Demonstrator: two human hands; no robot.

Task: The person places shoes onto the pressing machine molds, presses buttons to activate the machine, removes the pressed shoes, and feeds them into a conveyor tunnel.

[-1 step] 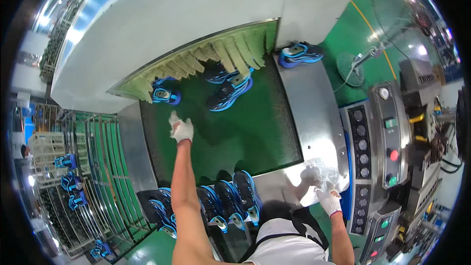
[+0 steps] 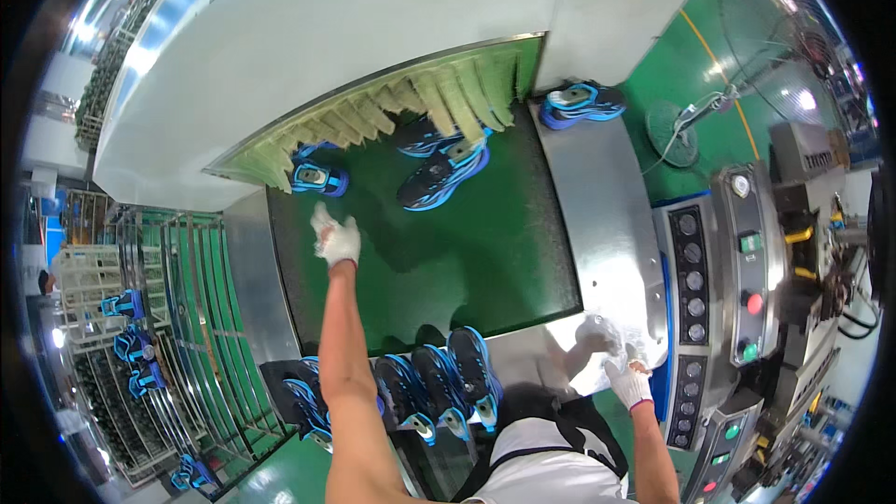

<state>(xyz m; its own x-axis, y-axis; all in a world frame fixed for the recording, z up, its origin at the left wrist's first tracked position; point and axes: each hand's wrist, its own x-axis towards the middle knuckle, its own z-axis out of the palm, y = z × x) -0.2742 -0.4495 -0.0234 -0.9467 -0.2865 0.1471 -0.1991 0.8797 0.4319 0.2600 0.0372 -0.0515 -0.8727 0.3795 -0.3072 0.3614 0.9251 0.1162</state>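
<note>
left hand over green belt; right hand touching white rag

Bright, even overhead light fills the scene. Glare washes out the white machine hood and flares on the steel side plate; a hot spot burns near the fan at upper right. Soft shadows fall on the green belt. Fisheye distortion bends straight edges and blackens the corners; detail smears toward the rim.

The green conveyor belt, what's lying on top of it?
Three blue-and-black shoes lie on the green conveyor belt near the yellow curtain strips. The gloved left hand hovers above. Behind the strips is hidden.
</note>
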